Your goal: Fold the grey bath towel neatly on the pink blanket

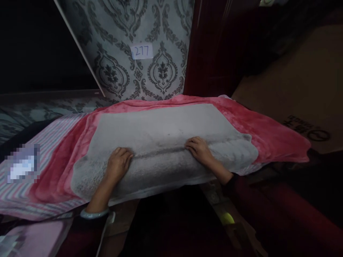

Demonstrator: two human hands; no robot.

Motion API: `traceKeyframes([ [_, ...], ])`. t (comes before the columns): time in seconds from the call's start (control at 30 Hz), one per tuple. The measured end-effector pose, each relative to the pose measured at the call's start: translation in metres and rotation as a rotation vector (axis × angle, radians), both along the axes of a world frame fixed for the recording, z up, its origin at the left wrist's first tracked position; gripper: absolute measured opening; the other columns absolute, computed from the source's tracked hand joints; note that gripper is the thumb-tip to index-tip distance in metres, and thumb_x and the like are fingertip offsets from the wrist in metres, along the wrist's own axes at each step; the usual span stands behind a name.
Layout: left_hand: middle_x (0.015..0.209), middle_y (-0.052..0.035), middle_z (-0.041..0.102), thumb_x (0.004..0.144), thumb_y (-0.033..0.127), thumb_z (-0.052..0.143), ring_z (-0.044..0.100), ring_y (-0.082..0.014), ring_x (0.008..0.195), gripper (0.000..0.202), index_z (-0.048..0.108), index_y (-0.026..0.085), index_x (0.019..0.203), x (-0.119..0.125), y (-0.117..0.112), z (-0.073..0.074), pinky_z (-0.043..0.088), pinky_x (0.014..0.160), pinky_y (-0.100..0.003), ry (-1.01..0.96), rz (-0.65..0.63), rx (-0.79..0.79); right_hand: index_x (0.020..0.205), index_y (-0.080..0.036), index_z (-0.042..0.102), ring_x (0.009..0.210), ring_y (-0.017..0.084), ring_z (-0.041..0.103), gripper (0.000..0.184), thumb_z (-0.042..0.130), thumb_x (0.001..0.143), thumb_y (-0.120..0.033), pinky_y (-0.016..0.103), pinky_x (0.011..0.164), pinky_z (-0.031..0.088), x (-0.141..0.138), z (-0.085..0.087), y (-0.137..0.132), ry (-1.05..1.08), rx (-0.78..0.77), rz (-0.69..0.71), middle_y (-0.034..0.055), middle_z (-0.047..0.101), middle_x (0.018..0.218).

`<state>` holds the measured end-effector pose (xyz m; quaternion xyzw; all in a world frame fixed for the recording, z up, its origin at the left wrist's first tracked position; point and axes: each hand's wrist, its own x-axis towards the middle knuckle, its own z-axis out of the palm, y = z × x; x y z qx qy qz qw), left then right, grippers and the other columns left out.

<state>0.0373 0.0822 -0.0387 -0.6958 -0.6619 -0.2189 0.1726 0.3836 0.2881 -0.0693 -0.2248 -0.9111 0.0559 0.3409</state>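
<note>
A grey plush cloth [166, 123] lies spread over a red plush blanket [278, 137]. Along its near side the cloth bulges in a thick fold, with a dark crease running crosswise between my hands. My left hand [119, 162] grips the fold at the crease's left end, its fingers curled into the fabric. At the right end of the crease, my right hand [198, 150] has its fingers bent and closed on the same fold. The fingertips of both hands are partly hidden in the cloth.
A striped sheet [64, 125] shows beneath the blanket at the left. Behind stands a patterned wall with a paper marked 277 [142, 51]. A dark screen [45, 46] is at the left, a cardboard box [300, 89] at the right, and a pink stool-like surface [40, 237] below left.
</note>
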Motion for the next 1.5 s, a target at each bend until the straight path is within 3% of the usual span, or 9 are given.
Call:
traceKeyframes([
  [0.23, 0.101, -0.0115, 0.070, 0.099, 0.041, 0.049, 0.060, -0.0270, 0.097, 0.034, 0.072, 0.018, 0.107, 0.008, 0.003, -0.001, 0.049, 0.086, -0.041, 0.025, -0.071, -0.004, 0.105, -0.021, 0.075, 0.094, 0.025, 0.060, 0.022, 0.054, 0.100, -0.026, 0.041, 0.084, 0.050, -0.001, 0.000, 0.002, 0.024, -0.082, 0.029, 0.0106, 0.069, 0.097],
  [0.37, 0.089, -0.0104, 0.067, 0.100, 0.034, 0.045, 0.059, -0.0273, 0.089, 0.031, 0.071, 0.020, 0.092, 0.015, 0.010, -0.005, 0.049, 0.081, -0.041, 0.037, -0.029, -0.062, 0.118, -0.019, 0.073, 0.097, 0.027, 0.058, 0.026, 0.064, 0.096, -0.029, 0.041, 0.085, 0.049, -0.008, 0.004, 0.000, -0.036, -0.062, 0.030, 0.0122, 0.068, 0.103],
  [0.63, 0.088, -0.0108, 0.068, 0.099, 0.034, 0.043, 0.060, -0.0278, 0.088, 0.031, 0.067, 0.020, 0.085, 0.012, 0.010, -0.001, 0.049, 0.080, -0.042, 0.020, 0.031, -0.094, 0.096, -0.018, 0.074, 0.093, 0.024, 0.056, 0.016, 0.059, 0.099, -0.021, 0.038, 0.082, 0.045, -0.023, 0.000, 0.001, -0.050, -0.082, -0.013, 0.0095, 0.064, 0.091],
  [0.73, 0.098, -0.0119, 0.070, 0.098, 0.040, 0.047, 0.061, -0.0297, 0.096, 0.031, 0.069, 0.018, 0.100, 0.030, 0.023, 0.004, 0.049, 0.084, -0.044, 0.022, 0.023, -0.094, 0.097, -0.020, 0.074, 0.094, 0.023, 0.056, 0.015, 0.059, 0.099, -0.022, 0.037, 0.083, 0.044, -0.025, 0.001, 0.000, -0.056, -0.078, -0.012, 0.0084, 0.064, 0.092],
  [0.87, 0.107, -0.0144, 0.070, 0.097, 0.038, 0.048, 0.061, -0.0313, 0.103, 0.033, 0.069, 0.017, 0.113, 0.077, 0.059, 0.006, 0.049, 0.087, -0.045, 0.064, -0.032, -0.123, 0.102, -0.021, 0.074, 0.095, 0.022, 0.057, 0.014, 0.060, 0.099, -0.024, 0.036, 0.083, 0.044, -0.023, 0.007, 0.003, -0.116, -0.077, -0.001, 0.0076, 0.066, 0.097],
  [1.0, 0.094, -0.0125, 0.069, 0.097, 0.027, 0.045, 0.063, -0.0300, 0.095, 0.027, 0.071, 0.019, 0.093, 0.109, 0.089, -0.002, 0.050, 0.082, -0.043, 0.109, -0.052, -0.162, 0.110, -0.022, 0.074, 0.103, 0.023, 0.060, 0.017, 0.065, 0.097, -0.023, 0.038, 0.091, 0.044, 0.010, 0.010, 0.018, -0.152, -0.060, -0.042, 0.0082, 0.070, 0.107],
  [1.27, 0.083, -0.0106, 0.066, 0.097, 0.028, 0.044, 0.060, -0.0290, 0.083, 0.027, 0.066, 0.023, 0.082, 0.100, 0.098, -0.015, 0.048, 0.075, -0.043, 0.036, -0.149, -0.024, 0.128, -0.026, 0.070, 0.124, 0.031, 0.055, 0.034, 0.065, 0.095, -0.023, 0.051, 0.101, 0.041, 0.128, 0.014, 0.058, -0.193, 0.017, -0.352, 0.0122, 0.064, 0.138],
  [1.37, 0.087, -0.0105, 0.068, 0.097, 0.030, 0.045, 0.060, -0.0282, 0.085, 0.026, 0.068, 0.022, 0.089, 0.101, 0.097, -0.014, 0.048, 0.077, -0.042, 0.028, -0.186, -0.006, 0.124, -0.028, 0.074, 0.124, 0.032, 0.054, 0.030, 0.063, 0.096, -0.025, 0.051, 0.097, 0.043, 0.141, 0.014, 0.064, -0.241, 0.026, -0.364, 0.0107, 0.063, 0.141],
  [1.5, 0.085, -0.0106, 0.067, 0.099, 0.030, 0.043, 0.060, -0.0282, 0.084, 0.029, 0.068, 0.021, 0.086, 0.102, 0.095, -0.014, 0.047, 0.075, -0.041, 0.055, -0.173, 0.012, 0.109, -0.025, 0.078, 0.113, 0.028, 0.060, 0.025, 0.055, 0.099, -0.023, 0.046, 0.095, 0.042, 0.140, 0.013, 0.070, -0.228, 0.034, -0.325, 0.0106, 0.072, 0.123],
])
